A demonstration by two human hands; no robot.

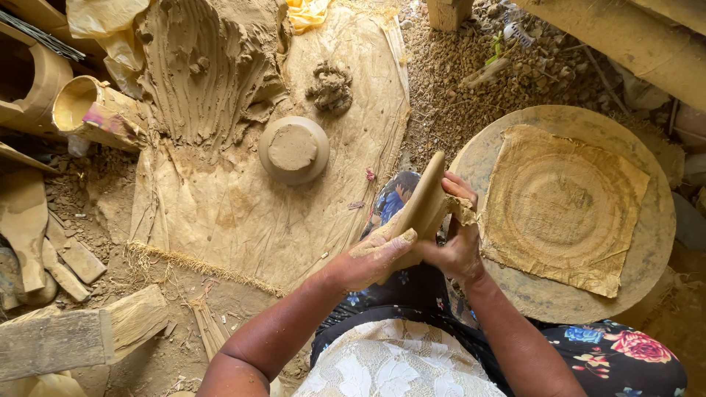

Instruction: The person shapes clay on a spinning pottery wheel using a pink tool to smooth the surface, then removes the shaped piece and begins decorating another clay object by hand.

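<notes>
I hold a flat slab of tan clay [425, 200] on edge in front of me, over my lap. My left hand [373, 257] grips its lower left side, fingers smeared with clay. My right hand [457, 239] clasps the slab from the right, fingers curled over its upper edge, and also pinches a corner of the clay-stained cloth [562, 206] that lies on the round turning disc [654, 242] to my right.
A large heap of raked clay [209, 66] lies on a tan ground sheet [243, 213] at top left. A round clay-filled bowl [293, 149] and a small clay clump [331, 87] sit on the sheet. Tubes [88, 110], wooden blocks [55, 342] and gravel [471, 66] surround it.
</notes>
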